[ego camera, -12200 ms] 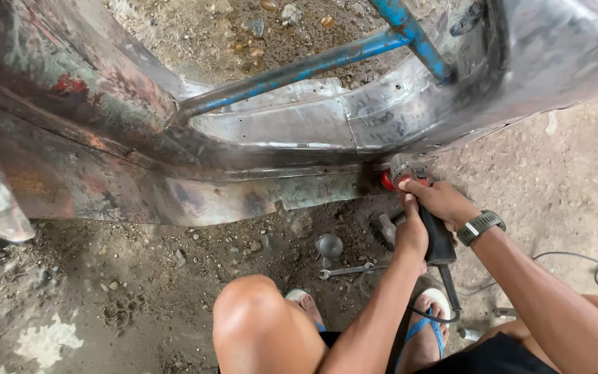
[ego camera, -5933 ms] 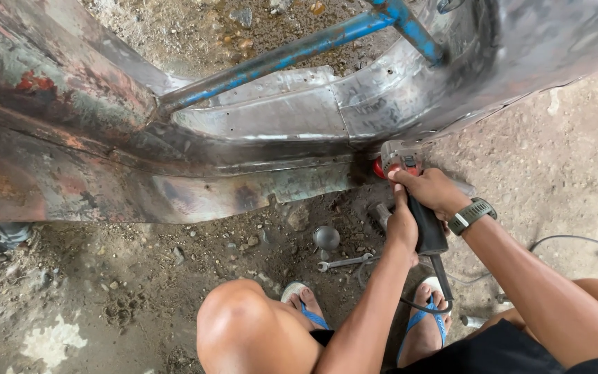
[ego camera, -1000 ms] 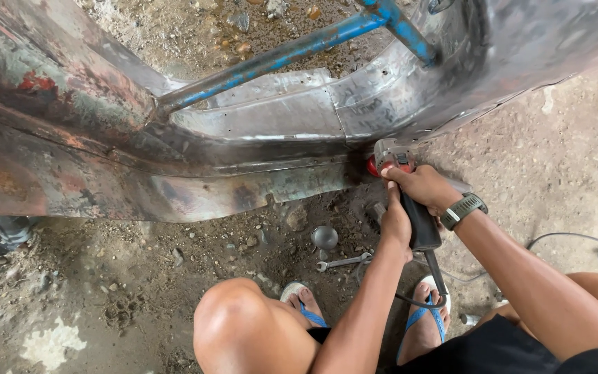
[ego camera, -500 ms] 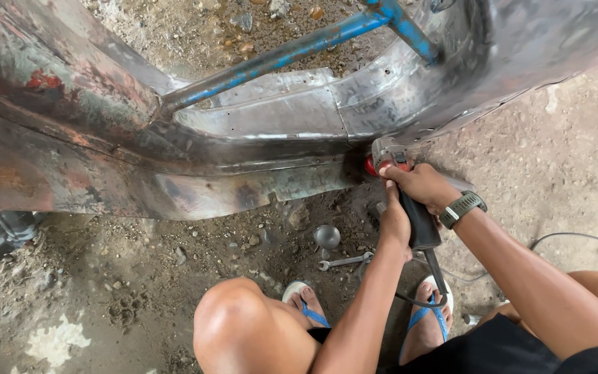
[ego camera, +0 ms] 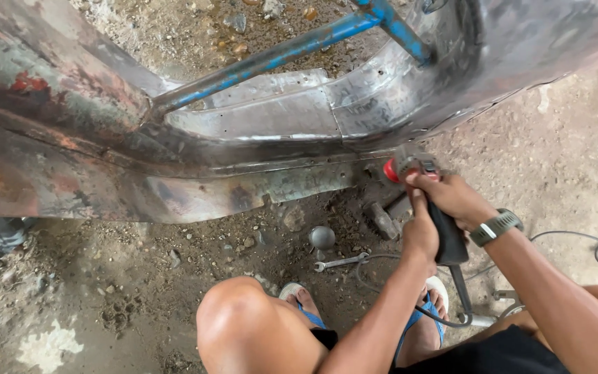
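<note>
- Black-handled power grinder with red head: pressed against the lower edge of the bare grey sheet-metal panel.
- Right hand: fingers clamped round the grinder.
- Left hand: wrapped closed on its handle.

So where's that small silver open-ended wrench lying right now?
The small silver wrench lies on the dirt ground near the middle of the head view, just below the round metal ball and left of the person's left hand.
</note>
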